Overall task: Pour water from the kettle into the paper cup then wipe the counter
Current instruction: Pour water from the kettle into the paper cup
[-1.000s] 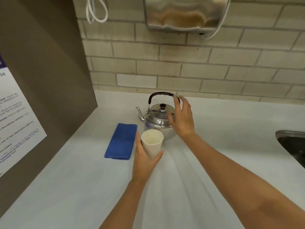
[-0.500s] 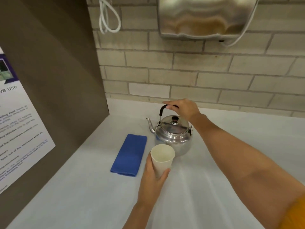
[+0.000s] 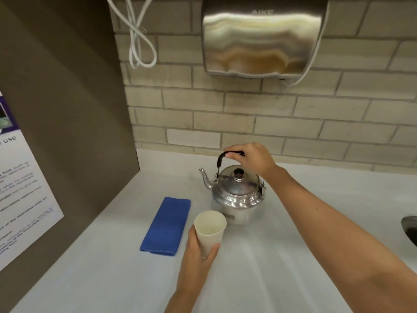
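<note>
A shiny steel kettle (image 3: 237, 192) with a black knob on its lid hangs just above the white counter (image 3: 293, 256), spout pointing left. My right hand (image 3: 252, 158) is closed over its black handle. In front of it, my left hand (image 3: 198, 251) grips a white paper cup (image 3: 209, 231) from below and behind; the cup is upright and looks empty. A folded blue cloth (image 3: 167, 224) lies flat on the counter, left of the cup.
A brown panel (image 3: 67, 109) with a printed notice walls off the left side. On the brick wall hang a steel hand dryer (image 3: 262, 37) and a looped white cable (image 3: 140, 41). A sink edge (image 3: 409, 229) shows at the far right.
My right hand went from touching the kettle's side to gripping the handle on top, and the kettle has come up off the counter. The left hand keeps holding the cup.
</note>
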### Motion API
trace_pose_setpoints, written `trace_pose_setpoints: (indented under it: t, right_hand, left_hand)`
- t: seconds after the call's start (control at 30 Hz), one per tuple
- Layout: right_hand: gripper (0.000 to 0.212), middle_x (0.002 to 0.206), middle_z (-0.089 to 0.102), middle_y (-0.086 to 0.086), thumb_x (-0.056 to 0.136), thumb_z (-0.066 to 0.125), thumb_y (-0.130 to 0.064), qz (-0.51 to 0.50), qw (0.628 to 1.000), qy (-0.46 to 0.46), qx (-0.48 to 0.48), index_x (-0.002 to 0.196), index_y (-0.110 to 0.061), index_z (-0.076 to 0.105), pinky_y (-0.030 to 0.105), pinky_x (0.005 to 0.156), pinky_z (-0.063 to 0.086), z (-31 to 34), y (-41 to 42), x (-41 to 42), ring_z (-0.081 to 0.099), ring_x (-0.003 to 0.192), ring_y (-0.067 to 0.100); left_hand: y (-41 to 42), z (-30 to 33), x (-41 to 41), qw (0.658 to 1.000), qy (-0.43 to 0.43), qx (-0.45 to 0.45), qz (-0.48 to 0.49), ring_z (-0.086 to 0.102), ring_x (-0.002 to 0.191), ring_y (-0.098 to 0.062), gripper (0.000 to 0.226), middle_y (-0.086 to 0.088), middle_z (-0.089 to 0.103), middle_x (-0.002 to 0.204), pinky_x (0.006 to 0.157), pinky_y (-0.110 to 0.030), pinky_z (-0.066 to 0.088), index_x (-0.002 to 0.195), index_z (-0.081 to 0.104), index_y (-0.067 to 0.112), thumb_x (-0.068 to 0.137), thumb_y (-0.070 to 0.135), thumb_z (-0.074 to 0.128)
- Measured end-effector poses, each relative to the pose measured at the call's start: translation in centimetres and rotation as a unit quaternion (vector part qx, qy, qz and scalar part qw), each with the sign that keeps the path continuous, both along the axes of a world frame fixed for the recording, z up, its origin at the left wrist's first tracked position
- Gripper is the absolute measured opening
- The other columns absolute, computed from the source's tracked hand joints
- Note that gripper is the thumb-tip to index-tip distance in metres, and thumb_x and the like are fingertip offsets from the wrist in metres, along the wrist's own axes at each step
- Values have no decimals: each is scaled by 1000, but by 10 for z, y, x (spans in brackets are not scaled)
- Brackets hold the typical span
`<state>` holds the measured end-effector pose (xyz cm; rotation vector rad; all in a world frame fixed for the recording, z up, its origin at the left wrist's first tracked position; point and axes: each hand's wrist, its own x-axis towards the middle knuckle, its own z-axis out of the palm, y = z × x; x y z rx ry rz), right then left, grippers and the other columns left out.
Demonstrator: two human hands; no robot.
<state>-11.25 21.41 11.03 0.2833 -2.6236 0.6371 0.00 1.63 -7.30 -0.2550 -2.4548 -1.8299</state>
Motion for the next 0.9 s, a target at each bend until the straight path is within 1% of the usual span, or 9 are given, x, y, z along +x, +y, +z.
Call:
trace_pose_setpoints:
  t: [0.17, 0.23, 0.3, 0.4, 0.47, 0.53, 0.63, 0.77, 0.9]
  right_hand:
    - [20, 104, 74, -10, 83, 62, -41, -2, 999, 6, 53, 101, -36, 69, 27, 77, 47, 35, 2, 34, 65, 93, 14]
    - [21, 106, 73, -10, 83, 62, -44, 3, 997, -2, 78, 101, -37, 69, 29, 82, 47, 47, 2, 48, 64, 97, 15]
    - [22, 108, 72, -10, 82, 63, -45, 14, 995, -20, 97, 101, -38, 68, 29, 83, 45, 58, 1, 60, 64, 98, 15]
    - [21, 103, 73, -11, 80, 64, -47, 23, 990, -51, 133, 99, -40, 68, 26, 74, 40, 71, -3, 76, 62, 93, 13]
    - [20, 96, 72, -12, 79, 64, -48, 25, 984, -69, 161, 98, -41, 68, 22, 63, 38, 78, -8, 85, 58, 86, 10]
    - [21, 87, 67, -14, 79, 63, -50, 30, 977, -89, 193, 98, -42, 67, 19, 58, 36, 83, -15, 93, 56, 82, 10]
    - [21, 82, 62, -16, 80, 63, -50, 45, 963, -103, 247, 98, -41, 67, 19, 56, 36, 91, -28, 102, 54, 76, 10]
    - [21, 74, 61, -17, 81, 63, -47, 62, 940, -103, 318, 99, -38, 68, 21, 51, 32, 97, -47, 109, 48, 61, 4]
    - [23, 63, 49, -22, 81, 64, -45, 73, 923, -117, 359, 101, -35, 68, 22, 49, 31, 99, -62, 112, 43, 56, -2]
  left_hand:
    - [1, 6, 4, 1000, 7, -4, 1, 48, 119, -16, 70, 4, 48, 129, 105, -39, 42, 135, 28, 23, 79, 28, 70]
    - [0, 8, 5, 1000, 7, -5, -1, 49, 118, -18, 70, 4, 49, 127, 104, -39, 42, 135, 29, 22, 79, 26, 70]
    - [-1, 8, 6, 1000, 5, -11, -1, 50, 115, -19, 70, 0, 50, 128, 101, -37, 42, 135, 29, 21, 79, 26, 70]
    - [-1, 8, 6, 1000, -1, -17, 3, 51, 115, -23, 70, -5, 51, 129, 98, -38, 44, 134, 30, 18, 78, 27, 72]
    - [-1, 9, 7, 1000, -3, -16, 5, 51, 116, -26, 72, -6, 51, 129, 98, -40, 45, 134, 30, 17, 77, 26, 73]
    - [-1, 9, 6, 1000, -6, -12, 4, 51, 116, -26, 72, -7, 52, 128, 99, -42, 45, 134, 30, 18, 76, 26, 73]
    - [-2, 8, 7, 1000, -6, -2, -1, 50, 114, -24, 72, -5, 51, 127, 100, -42, 44, 134, 30, 20, 76, 26, 73]
    - [-3, 7, 6, 1000, -4, 8, -7, 50, 115, -23, 72, -5, 51, 129, 101, -44, 44, 134, 30, 20, 77, 26, 73]
    - [-3, 6, 6, 1000, -2, 14, -13, 50, 115, -24, 71, -4, 51, 128, 100, -45, 45, 133, 31, 20, 76, 26, 74]
